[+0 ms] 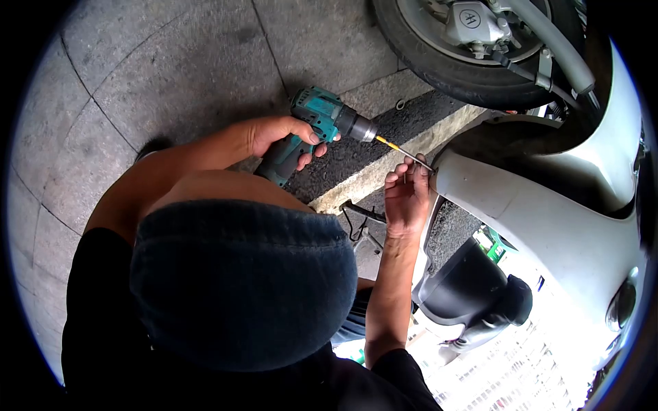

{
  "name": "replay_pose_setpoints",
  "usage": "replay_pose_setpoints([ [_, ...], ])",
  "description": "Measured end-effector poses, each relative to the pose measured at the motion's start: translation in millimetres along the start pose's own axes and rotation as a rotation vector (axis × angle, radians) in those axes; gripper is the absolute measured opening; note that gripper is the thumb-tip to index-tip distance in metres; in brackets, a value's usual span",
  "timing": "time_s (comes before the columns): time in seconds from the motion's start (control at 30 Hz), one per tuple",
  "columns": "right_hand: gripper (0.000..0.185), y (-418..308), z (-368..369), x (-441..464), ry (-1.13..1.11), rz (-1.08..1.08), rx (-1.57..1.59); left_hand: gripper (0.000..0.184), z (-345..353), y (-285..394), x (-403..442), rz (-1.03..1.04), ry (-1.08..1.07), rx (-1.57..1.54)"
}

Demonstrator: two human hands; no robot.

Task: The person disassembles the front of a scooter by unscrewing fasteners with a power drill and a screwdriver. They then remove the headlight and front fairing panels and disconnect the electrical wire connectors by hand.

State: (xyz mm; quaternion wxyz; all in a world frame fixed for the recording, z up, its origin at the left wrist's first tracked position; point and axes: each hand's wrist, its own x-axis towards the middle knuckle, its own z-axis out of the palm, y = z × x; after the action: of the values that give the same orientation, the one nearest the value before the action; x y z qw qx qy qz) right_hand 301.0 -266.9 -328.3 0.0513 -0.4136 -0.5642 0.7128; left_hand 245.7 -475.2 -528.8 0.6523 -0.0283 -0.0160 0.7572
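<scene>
Grey stone paving slabs (171, 75) spread across the far left, and at the far right stands a black-tyred wheel (439, 70) — its silver metal caliper (473, 26) carries a circled mark resembling a W. My left hand (293, 140) is wrapped round a teal-and-black cordless drill (319, 113), midscene; my right hand (408, 195) pinches its long yellow-and-silver bit (388, 143) beside a glossy white scooter panel (507, 202) on the right.
</scene>
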Motion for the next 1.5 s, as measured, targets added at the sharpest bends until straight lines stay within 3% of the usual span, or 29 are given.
replay_pose_setpoints([
  [0.33, 0.025, 4.8, -3.7, 1.9, -0.028, -0.034, 0.066, 0.054, -4.4, -15.8, -3.9, 0.048, 0.025, -0.023],
  [0.6, 0.023, 17.8, -5.2, 12.1, -0.108, -0.040, 0.372, 0.054, -4.7, 5.7, -26.4, 0.036, 0.080, 0.024],
  [0.7, 0.019, 26.8, -9.8, 15.3, -0.032, -0.052, 0.382, 0.052, 2.3, 37.7, -50.6, 0.063, 0.193, 0.308],
  [0.73, 0.019, 30.6, -12.1, 15.0, 0.007, -0.058, 0.356, 0.048, 7.2, 54.2, -58.5, 0.054, 0.232, 0.358],
  [0.87, 0.027, 38.4, 4.1, -2.3, 0.197, 0.144, -0.452, 0.043, 73.5, 135.8, -75.7, 0.080, 0.446, 0.850],
  [1.0, 0.035, -34.3, 6.6, -58.8, -0.051, -0.284, -0.998, 0.044, 125.7, 193.4, -59.2, 0.117, 0.353, 1.112],
  [1.1, 0.041, -89.3, -10.6, -87.0, 0.067, -0.630, -1.173, 0.048, 148.3, 221.8, -32.8, 0.121, 0.188, 1.224],
  [1.2, 0.061, -89.8, -47.6, -75.6, 0.214, -0.791, -1.179, 0.037, 163.5, 231.3, -11.6, 0.205, 0.146, 1.301],
  [1.27, 0.066, -80.6, -43.7, -52.2, 0.093, -0.697, -1.266, 0.045, 160.6, 239.8, -5.4, 0.169, 0.158, 1.310],
  [1.3, 0.061, -71.7, -46.3, -38.5, 0.093, -0.768, -1.277, 0.054, 158.9, 244.3, -2.6, 0.131, 0.176, 1.322],
  [1.4, 0.047, -64.4, -21.0, -16.1, 0.104, -0.787, -1.181, 0.056, 155.3, 250.6, 2.1, 0.090, 0.156, 1.383],
  [1.5, 0.036, -68.9, -12.7, -12.9, 0.049, -0.953, -1.313, 0.060, 153.2, 249.6, 12.6, 0.034, 0.173, 1.293],
])
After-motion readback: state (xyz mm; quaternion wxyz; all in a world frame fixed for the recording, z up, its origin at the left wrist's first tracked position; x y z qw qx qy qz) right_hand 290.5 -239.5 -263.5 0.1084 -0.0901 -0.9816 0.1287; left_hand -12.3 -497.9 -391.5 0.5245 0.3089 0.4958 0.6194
